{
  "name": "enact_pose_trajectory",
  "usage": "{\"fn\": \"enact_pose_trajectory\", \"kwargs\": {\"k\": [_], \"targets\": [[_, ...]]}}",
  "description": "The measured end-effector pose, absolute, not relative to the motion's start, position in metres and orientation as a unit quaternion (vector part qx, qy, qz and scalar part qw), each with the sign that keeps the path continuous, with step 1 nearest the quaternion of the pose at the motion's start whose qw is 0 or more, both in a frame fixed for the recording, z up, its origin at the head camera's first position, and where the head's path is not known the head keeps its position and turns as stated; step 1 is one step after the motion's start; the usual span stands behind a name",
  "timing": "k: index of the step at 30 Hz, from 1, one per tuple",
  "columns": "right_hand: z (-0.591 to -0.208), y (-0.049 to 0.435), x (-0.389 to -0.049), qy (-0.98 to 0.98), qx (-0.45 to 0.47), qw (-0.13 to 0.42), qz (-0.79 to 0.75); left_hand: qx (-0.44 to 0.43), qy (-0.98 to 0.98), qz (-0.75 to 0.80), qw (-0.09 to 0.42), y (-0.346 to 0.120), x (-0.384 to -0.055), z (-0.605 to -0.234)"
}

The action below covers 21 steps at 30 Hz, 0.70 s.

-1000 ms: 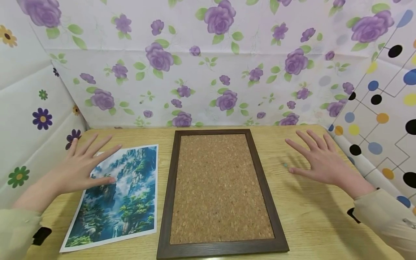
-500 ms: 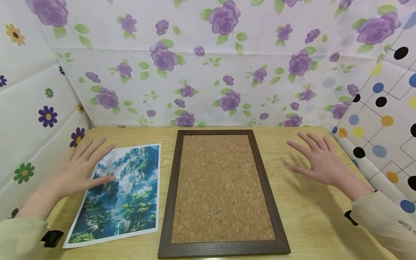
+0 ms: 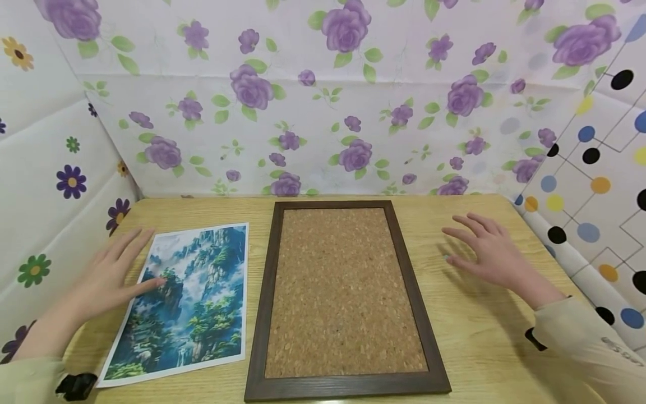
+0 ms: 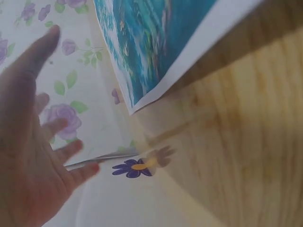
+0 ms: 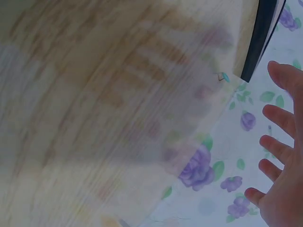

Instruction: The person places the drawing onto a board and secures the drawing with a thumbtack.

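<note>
My left hand hovers over the left side of a printed landscape picture with misty cliffs and a white border. Its fingers are straight, and in the left wrist view the hand holds nothing. In the middle of the table lies a cork board in a dark brown frame. To the board's right, my right hand is raised above the table, fingers spread and relaxed, holding nothing. Near its thumb lies a small teal thing, too small to name; the right wrist view shows this teal thing too.
The wood-grain table reaches back to a wall cloth with purple roses. A flower-patterned cloth stands on the left, and a dotted one on the right.
My left hand has drawn left and down, off much of the picture. My right hand's fingers have bent a little and come lower. The picture and board stay in place.
</note>
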State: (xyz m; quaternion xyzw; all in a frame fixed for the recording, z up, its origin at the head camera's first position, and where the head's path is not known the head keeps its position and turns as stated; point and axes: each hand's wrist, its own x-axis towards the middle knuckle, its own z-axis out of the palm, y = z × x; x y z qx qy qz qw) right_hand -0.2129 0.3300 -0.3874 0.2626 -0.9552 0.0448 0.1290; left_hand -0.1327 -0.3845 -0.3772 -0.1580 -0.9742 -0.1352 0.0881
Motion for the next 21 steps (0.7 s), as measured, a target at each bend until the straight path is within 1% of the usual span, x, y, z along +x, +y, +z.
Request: {"fn": "enact_pose_trajectory", "kwargs": {"k": [7,13,16,21], "targets": [[-0.394,0.327,-0.213,-0.954,0.268,0.124,0.049,-0.099,-0.979,-0.174,0.026,-0.384,-0.129,-0.380],[-0.402,0.329,-0.217,-0.950,0.277,0.133,0.053,-0.079,-0.980,-0.182,-0.020,-0.388,-0.128,-0.381],[-0.405,0.330,-0.219,-0.950,0.277,0.135,0.050,-0.072,-0.981,-0.175,-0.035,-0.390,-0.126,-0.385],[-0.406,0.329,-0.220,-0.952,0.275,0.122,0.052,-0.060,-0.980,-0.180,-0.057,-0.393,-0.123,-0.388]]}}
